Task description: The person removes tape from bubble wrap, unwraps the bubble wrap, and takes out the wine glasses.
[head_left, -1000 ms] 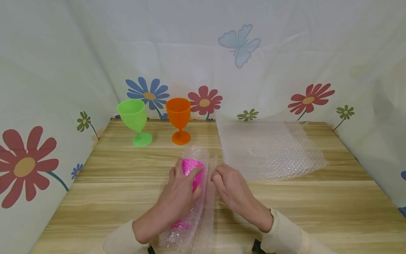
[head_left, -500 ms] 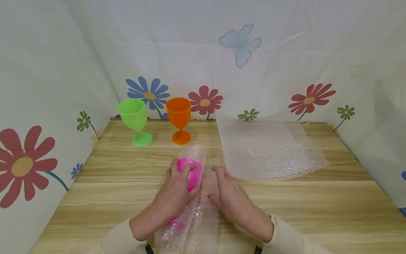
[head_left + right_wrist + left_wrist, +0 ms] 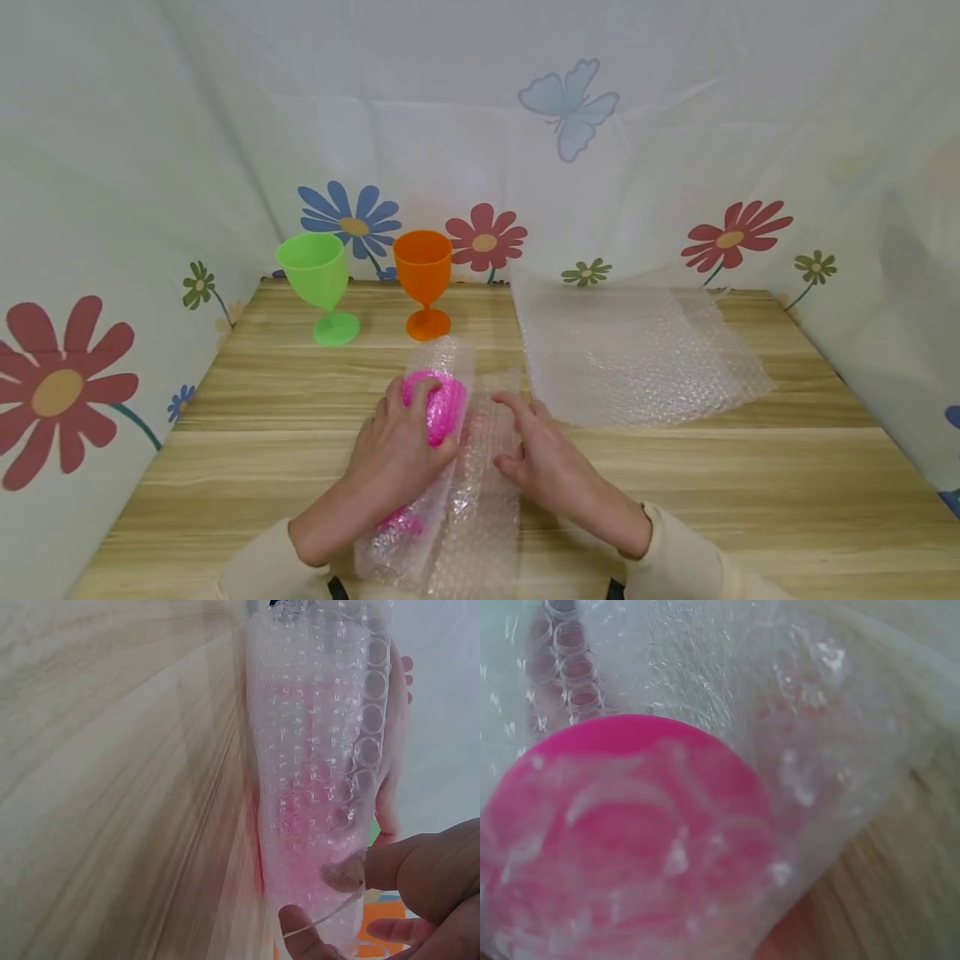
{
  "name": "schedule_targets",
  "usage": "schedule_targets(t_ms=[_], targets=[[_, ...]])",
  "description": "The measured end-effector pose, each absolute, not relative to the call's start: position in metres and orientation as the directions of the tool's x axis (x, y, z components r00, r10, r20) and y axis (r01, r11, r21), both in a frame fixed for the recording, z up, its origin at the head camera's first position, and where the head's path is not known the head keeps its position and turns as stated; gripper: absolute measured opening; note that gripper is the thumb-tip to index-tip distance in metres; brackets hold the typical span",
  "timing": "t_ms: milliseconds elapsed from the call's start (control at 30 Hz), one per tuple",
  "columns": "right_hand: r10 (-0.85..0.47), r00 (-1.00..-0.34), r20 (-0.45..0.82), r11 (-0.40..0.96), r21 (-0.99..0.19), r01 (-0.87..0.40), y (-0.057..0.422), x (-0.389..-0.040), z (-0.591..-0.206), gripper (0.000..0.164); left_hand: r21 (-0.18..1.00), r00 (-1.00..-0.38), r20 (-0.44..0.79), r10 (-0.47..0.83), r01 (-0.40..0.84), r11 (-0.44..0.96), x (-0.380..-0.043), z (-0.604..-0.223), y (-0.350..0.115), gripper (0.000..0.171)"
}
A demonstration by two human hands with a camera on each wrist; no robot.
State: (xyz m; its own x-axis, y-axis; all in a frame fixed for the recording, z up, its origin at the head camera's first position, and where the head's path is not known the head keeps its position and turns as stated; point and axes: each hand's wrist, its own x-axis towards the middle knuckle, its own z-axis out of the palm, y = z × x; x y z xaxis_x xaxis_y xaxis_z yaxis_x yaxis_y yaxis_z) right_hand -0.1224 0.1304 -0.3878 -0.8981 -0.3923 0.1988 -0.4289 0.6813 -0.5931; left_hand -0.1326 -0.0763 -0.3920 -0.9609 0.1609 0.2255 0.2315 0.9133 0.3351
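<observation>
A pink goblet (image 3: 442, 408) lies on its side, rolled in bubble wrap (image 3: 442, 354). My left hand (image 3: 397, 446) grips it over the wrap, fingers curled across the bowl. In the left wrist view the goblet's round pink base (image 3: 630, 832) shows through the film. My right hand (image 3: 551, 458) holds the loose edge of the flap, to the right of the roll. In the right wrist view the edge passes between its fingers, and one fingertip (image 3: 345, 874) shows through the plastic.
A green goblet (image 3: 318, 275) and an orange goblet (image 3: 423, 267) stand upright at the back left. Another sheet of bubble wrap (image 3: 637, 358) lies flat at the back right of the wooden table (image 3: 712, 492). A flowered cloth (image 3: 420, 125) hangs behind.
The left hand and the wrapped goblet have shifted left and tilted slightly. The right hand's fingers have spread from a bunched hold, and the loose flap lies wider.
</observation>
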Motion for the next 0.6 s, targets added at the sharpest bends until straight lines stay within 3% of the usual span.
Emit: schedule_targets(t_ms=[167, 333, 467, 600], targets=[[-0.401, -0.891, 0.214, 0.657, -0.611, -0.442, 0.1295, -0.1249, -0.3883, 0.062, 0.262, -0.946, 0.261, 0.193, 0.262, 0.929, -0.1326, -0.3927, -0.0782, 0.071], [-0.415, -0.891, 0.182, 0.652, -0.623, -0.431, 0.1282, -0.1273, -0.389, 0.032, 0.263, -0.933, 0.3, 0.199, 0.281, 0.923, -0.1343, -0.3922, -0.0817, 0.082], [-0.44, -0.885, 0.156, 0.653, -0.621, -0.434, 0.1285, -0.1289, -0.3912, 0.013, 0.237, -0.91, 0.353, 0.219, 0.313, 0.92, -0.1365, -0.3926, -0.0835, 0.076], [-0.45, -0.884, 0.126, 0.662, -0.617, -0.425, 0.1297, -0.1307, -0.3932, 0.01, 0.195, -0.891, 0.383, 0.245, 0.337, 0.921, -0.1386, -0.3926, -0.0852, 0.069]])
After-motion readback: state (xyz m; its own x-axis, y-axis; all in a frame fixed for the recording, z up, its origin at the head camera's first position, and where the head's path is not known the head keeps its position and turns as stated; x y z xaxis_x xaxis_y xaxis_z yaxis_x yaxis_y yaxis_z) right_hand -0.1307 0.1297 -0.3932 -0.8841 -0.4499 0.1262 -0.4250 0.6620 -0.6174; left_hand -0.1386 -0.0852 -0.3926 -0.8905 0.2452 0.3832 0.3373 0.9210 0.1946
